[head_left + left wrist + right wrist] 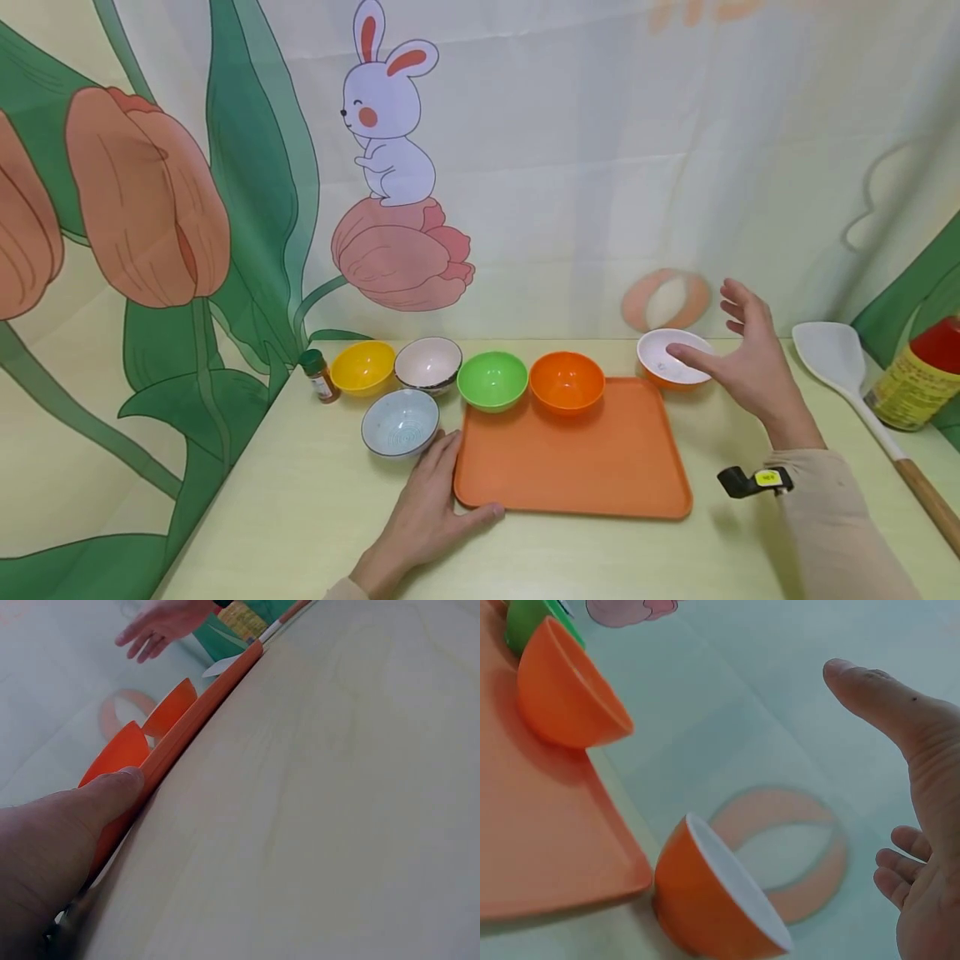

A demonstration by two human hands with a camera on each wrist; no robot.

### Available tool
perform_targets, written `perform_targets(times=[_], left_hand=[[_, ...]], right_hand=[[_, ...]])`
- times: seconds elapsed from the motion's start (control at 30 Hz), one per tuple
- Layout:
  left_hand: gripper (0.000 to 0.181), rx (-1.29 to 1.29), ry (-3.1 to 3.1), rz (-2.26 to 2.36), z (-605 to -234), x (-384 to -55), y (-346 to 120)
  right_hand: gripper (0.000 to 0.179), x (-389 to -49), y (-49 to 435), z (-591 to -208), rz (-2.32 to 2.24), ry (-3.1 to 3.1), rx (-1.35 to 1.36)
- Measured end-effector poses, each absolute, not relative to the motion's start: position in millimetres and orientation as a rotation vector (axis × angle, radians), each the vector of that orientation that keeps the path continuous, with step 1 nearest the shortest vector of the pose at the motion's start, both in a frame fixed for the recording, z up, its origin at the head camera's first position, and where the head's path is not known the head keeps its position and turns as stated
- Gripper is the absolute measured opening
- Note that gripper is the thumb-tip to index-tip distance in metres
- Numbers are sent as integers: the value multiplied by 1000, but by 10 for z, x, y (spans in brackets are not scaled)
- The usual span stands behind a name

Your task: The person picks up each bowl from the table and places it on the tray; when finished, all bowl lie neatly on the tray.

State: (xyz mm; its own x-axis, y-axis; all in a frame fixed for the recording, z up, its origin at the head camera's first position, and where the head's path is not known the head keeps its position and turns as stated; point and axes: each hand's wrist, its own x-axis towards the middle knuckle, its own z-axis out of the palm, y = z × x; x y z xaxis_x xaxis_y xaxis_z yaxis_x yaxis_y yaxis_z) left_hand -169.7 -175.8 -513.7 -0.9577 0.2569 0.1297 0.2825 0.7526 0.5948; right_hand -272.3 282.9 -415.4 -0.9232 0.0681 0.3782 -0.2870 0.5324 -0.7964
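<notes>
My left hand [427, 508] rests at the near left corner of an orange tray [570, 467], its fingers along the left side and its thumb touching the front edge. A pale blue bowl [400, 423] sits just beyond those fingertips. Held in the air at the right, my right hand [750, 367] is empty, with thumb and fingers spread apart. Below and left of it stands a bowl, white inside and orange outside [705, 900], off the tray's far right corner. A green bowl [492, 381] and an orange bowl [567, 383] stand at the tray's far edge.
A yellow bowl [363, 368], a white bowl with dark rim [428, 365] and a small green-capped spice jar [320, 376] line the back left. To the right lie a white spatula with wooden handle [847, 375] and a red-topped, yellow-labelled container [918, 379]. A printed curtain hangs behind.
</notes>
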Motion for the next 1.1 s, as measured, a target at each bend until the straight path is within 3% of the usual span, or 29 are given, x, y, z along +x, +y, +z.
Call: perform_targets(times=[0.77,1.0,1.1], left_hand=[[122,-444,-2907,-983,-5156,-1707,-1752],[123,-440,-2906,-991,-5141,-1698,-1753],[123,-441,-2903,-995,-5143,-1702,-1751]], right_hand=[[135,-2973,3019,-5048,1398,-2586,104],[119,-2960,2997,-5095,1380,-2565,82],[120,-2940,2992,-5097,1363,-2568,50]])
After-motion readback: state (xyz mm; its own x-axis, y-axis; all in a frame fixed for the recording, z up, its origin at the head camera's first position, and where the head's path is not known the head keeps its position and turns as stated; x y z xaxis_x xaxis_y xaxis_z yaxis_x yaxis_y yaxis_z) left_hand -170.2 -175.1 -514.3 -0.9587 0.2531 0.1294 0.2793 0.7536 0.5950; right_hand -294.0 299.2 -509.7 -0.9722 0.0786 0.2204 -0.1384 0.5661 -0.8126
